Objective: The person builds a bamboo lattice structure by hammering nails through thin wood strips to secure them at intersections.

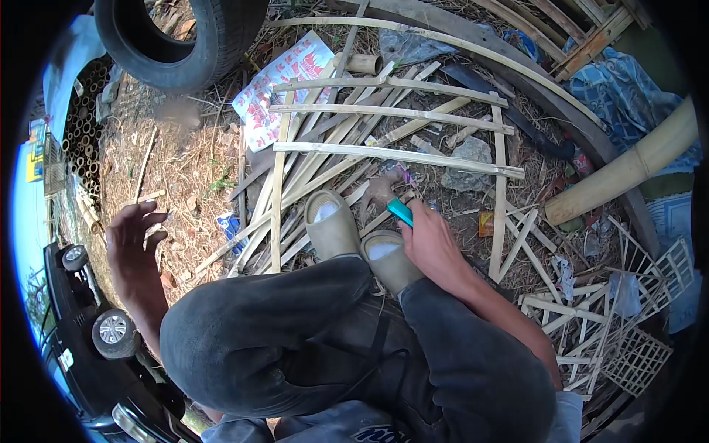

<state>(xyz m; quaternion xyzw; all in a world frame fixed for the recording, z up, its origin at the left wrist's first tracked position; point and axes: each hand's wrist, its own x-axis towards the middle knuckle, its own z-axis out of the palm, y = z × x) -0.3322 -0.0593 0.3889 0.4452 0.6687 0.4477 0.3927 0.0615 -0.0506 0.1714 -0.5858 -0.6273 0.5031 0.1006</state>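
Head view: right hand [432, 247] gripping teal handle [399, 211] beside slippers [334, 225]; left hand [133, 247] spread wide, empty, over straw.

Pretty bright daylight is seen here, soft and even, so only faint shadows are cast under the bamboo strips [384, 151]. Heavy fisheye bending is noticed toward the rim, where straight slats curve and the corners are blacked out. The left hand [133, 247] is slightly smeared by motion blur, while the centre is kept sharp. No harsh glare is picked up.
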